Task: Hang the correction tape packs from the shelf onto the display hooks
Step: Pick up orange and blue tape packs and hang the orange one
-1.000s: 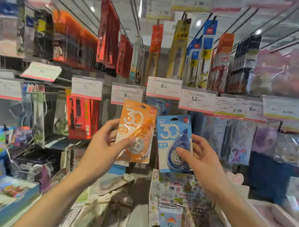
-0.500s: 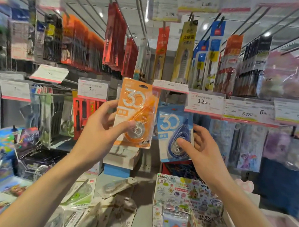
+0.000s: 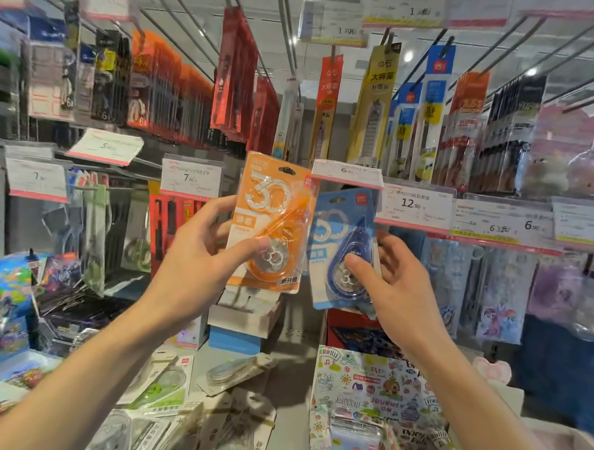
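Note:
My left hand [image 3: 198, 264] grips an orange correction tape pack [image 3: 272, 220], held upright with its hang hole at the top, level with the price tags. My right hand [image 3: 391, 283] grips a blue correction tape pack [image 3: 342, 240] just to the right, its top edge tucked under a flipped-up white price tag [image 3: 347, 174] marked 6. The hook behind that tag is hidden. Several more correction tape packs [image 3: 166, 385] lie loose on the shelf below my arms.
Rows of hooks above carry red, orange and yellow stationery packs [image 3: 234, 75]. Price tags [image 3: 190, 179] line the hook ends. A white and blue box [image 3: 240, 324] sits on the shelf behind the packs. A patterned display box [image 3: 373, 388] stands at lower right.
Both hands have risen with their packs toward the hook row. The blue pack has gone in under the 6 price tag, which has flipped up.

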The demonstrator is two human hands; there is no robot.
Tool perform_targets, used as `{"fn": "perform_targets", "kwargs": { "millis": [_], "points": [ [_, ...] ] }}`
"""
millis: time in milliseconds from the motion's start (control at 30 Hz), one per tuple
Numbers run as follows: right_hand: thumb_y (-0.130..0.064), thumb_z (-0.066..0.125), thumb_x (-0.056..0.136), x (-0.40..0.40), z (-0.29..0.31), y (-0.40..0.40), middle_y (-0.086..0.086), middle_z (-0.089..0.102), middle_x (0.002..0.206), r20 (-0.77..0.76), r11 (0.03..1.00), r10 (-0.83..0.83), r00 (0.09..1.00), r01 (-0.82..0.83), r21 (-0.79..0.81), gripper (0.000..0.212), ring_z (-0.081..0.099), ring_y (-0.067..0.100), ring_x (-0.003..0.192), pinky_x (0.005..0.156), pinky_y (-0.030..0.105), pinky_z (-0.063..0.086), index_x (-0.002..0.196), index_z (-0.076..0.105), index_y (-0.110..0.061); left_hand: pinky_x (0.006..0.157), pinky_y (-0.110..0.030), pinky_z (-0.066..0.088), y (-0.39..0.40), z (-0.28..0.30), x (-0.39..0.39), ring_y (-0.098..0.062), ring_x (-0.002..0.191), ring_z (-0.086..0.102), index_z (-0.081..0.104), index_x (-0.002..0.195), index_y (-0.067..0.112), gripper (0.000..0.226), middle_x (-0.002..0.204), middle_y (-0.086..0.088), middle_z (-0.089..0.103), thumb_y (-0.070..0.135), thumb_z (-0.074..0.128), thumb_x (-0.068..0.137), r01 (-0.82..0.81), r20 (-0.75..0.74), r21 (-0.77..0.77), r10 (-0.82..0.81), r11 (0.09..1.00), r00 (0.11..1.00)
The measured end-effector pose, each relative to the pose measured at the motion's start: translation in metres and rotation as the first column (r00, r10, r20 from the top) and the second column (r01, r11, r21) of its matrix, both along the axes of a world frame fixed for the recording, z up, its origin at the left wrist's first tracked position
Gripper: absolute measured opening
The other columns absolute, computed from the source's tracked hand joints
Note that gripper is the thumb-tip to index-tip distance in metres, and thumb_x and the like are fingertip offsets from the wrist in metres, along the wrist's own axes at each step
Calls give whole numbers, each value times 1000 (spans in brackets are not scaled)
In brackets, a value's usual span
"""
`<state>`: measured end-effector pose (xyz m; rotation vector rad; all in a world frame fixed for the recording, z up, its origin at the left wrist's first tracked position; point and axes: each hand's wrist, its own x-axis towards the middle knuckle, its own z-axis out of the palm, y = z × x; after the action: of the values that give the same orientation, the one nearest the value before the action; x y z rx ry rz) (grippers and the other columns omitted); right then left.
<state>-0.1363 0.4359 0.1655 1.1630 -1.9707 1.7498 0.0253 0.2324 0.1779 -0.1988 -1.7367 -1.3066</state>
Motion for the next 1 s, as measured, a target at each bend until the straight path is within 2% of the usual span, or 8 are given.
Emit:
{"fn": "perform_targets", "kwargs": {
  "millis": [133,267,433,567,667,800,933,1000],
  "points": [
    [-43,71,93,-4,-1,4,-29,71,118,-29,1000,-17,999,17,-6,46,66,-7,111,88,21,59,136,54,-43,80,-17,57,-1,-1,-2,-11,105,75,58,133,25,55,114,7,79,25,78,82,4,-8,-2,-4,1000,1000],
    [-39,68,97,-7,0,6,-34,67,119,-60,998,-50,997,52,43,37,64,-11,111,89,19,54,114,50,-66,78,-16,57,-1,-3,-5,-10,105,75,59,130,27,53,114,7,79,25,77,81,15,-9,0,-15,1000,1000],
    [-45,67,96,-22,-1,-3,-25,68,122,-63,990,-119,991,123,72,39,65,-5,109,92,28,56,134,58,-45,79,-14,56,-2,-8,-9,-9,106,74,59,128,32,50,116,8,78,28,78,81,5,20,3,-5,1000,1000],
    [-52,60,95,-36,-2,-23,1,74,107,-101,952,-245,964,259,164,30,70,21,96,84,46,58,113,65,-29,76,-12,56,-6,-11,-18,-5,104,74,60,119,37,43,113,13,78,18,79,86,-55,35,14,54,998,998],
    [-50,58,96,-44,-2,-40,1,71,99,-60,936,-290,955,297,191,30,68,25,91,79,45,57,107,65,-23,76,-14,57,-9,-13,-23,0,105,72,60,118,38,41,114,19,76,20,80,87,-102,39,-8,102,995,994],
    [-56,53,99,-53,-1,-55,8,72,116,-26,898,-329,944,321,302,52,67,30,104,91,44,56,133,60,-19,74,-6,53,-11,-16,-25,7,105,69,61,115,43,41,112,26,74,25,82,85,-134,40,-36,135,990,990],
    [-50,52,101,-54,1,-50,11,74,111,-20,874,-328,944,312,372,47,64,27,88,86,39,55,124,66,-12,77,-12,54,-14,-20,-25,8,106,68,61,114,46,41,113,27,74,29,83,84,-152,58,-52,155,987,986],
    [-41,55,101,-50,0,-39,7,72,109,-55,864,-338,940,333,379,41,64,25,93,90,39,54,130,64,-13,77,-15,56,-14,-24,-26,6,105,69,62,117,43,42,113,25,74,29,83,84,-143,63,-46,146,989,987]
  ]
}}
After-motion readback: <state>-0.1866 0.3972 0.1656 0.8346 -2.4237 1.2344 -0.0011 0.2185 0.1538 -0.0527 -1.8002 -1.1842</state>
